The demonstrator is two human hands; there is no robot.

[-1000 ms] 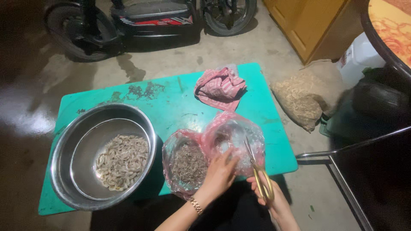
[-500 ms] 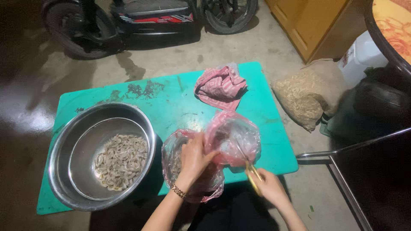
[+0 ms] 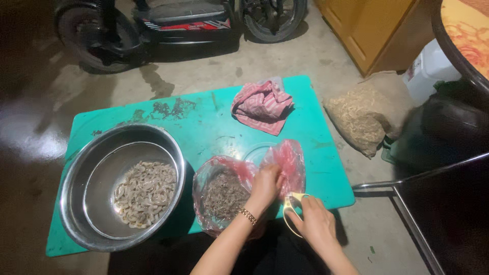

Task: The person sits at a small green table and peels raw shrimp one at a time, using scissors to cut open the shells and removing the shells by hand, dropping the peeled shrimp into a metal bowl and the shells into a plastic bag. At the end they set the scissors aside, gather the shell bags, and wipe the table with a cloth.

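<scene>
On the low turquoise plastic desk (image 3: 214, 122) we list: nested steel bowls (image 3: 125, 186) of pale peeled shrimp, a crumpled pink striped cloth (image 3: 262, 106), and a wrinkled pink plastic bag (image 3: 229, 188) of grey scraps. Our left hand (image 3: 266, 186) grips the bag's edge; our right hand (image 3: 313, 221) clasps yellow-handled scissors (image 3: 291, 213).

Teal-green table (image 3: 204, 127) under everything. On it: silver steel bowl (image 3: 76, 203) with pale grey-white shrimp (image 3: 145, 193), translucent pink bag (image 3: 290, 163) with grey-brown bits, red-and-white striped cloth (image 3: 262, 107). My scissors (image 3: 291, 216): cream-yellow handles. Gold wristband (image 3: 248, 216). Beside the table: tan sack (image 3: 364, 117).
</scene>
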